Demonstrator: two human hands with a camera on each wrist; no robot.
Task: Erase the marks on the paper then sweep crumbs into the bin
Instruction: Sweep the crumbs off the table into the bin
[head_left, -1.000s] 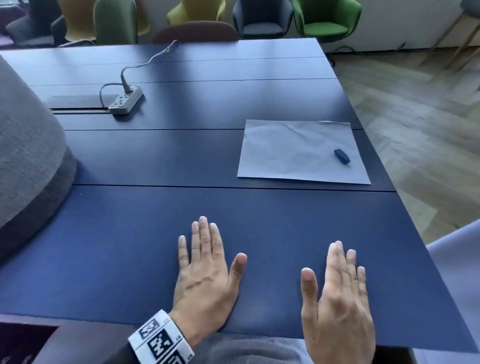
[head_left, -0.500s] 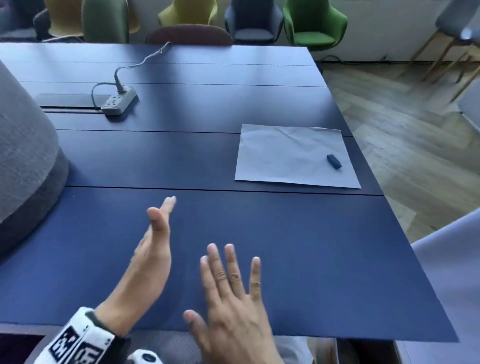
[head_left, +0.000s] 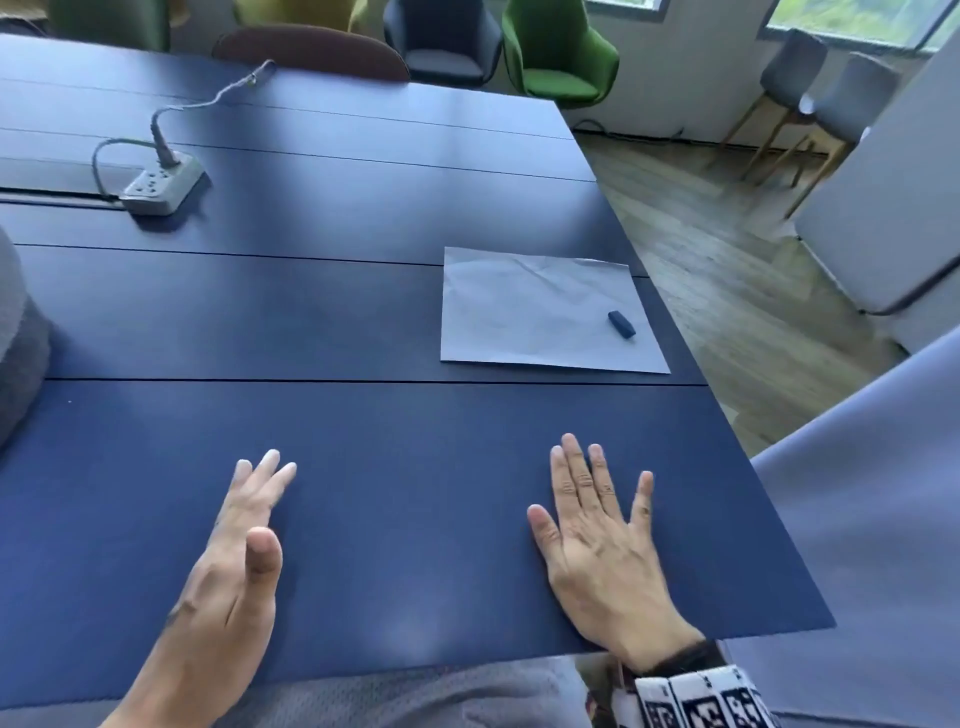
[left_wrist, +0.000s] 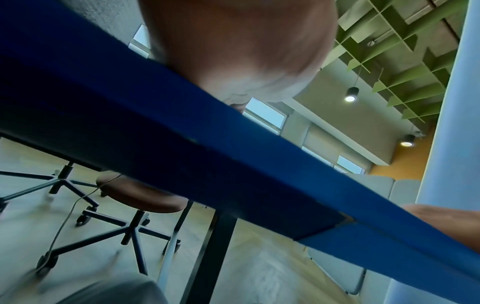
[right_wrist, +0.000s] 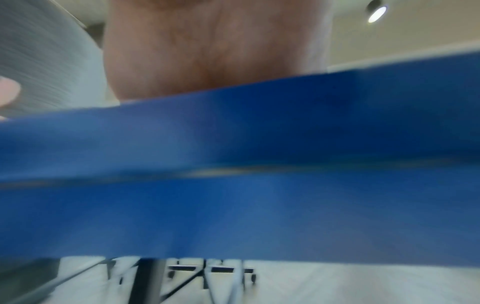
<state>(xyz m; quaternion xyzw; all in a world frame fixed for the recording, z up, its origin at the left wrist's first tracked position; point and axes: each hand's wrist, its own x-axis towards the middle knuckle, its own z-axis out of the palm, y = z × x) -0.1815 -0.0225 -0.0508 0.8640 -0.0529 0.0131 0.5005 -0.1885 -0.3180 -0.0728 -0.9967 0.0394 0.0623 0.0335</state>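
A creased sheet of white paper (head_left: 535, 312) lies on the blue table (head_left: 363, 426), toward its right edge. A small dark eraser (head_left: 621, 323) rests on the paper's right part. No marks on the paper can be made out, and no bin is in view. My left hand (head_left: 244, 525) is near the table's front edge, tilted thumb-up with straight, blurred fingers, holding nothing. My right hand (head_left: 597, 519) lies flat on the table with fingers spread, well short of the paper. The wrist views show only my palms (left_wrist: 246, 51) (right_wrist: 207, 51) above the table edge.
A grey power strip (head_left: 161, 189) with its cable sits at the far left. A grey padded shape (head_left: 21, 364) intrudes at the left edge. A pale panel (head_left: 857, 519) stands close to the table's right side. Chairs (head_left: 561, 57) line the far end.
Half a second ago both hands were close together at the left of centre. My right hand has moved right and lies flat; my left hand has dropped lower, still tilted.
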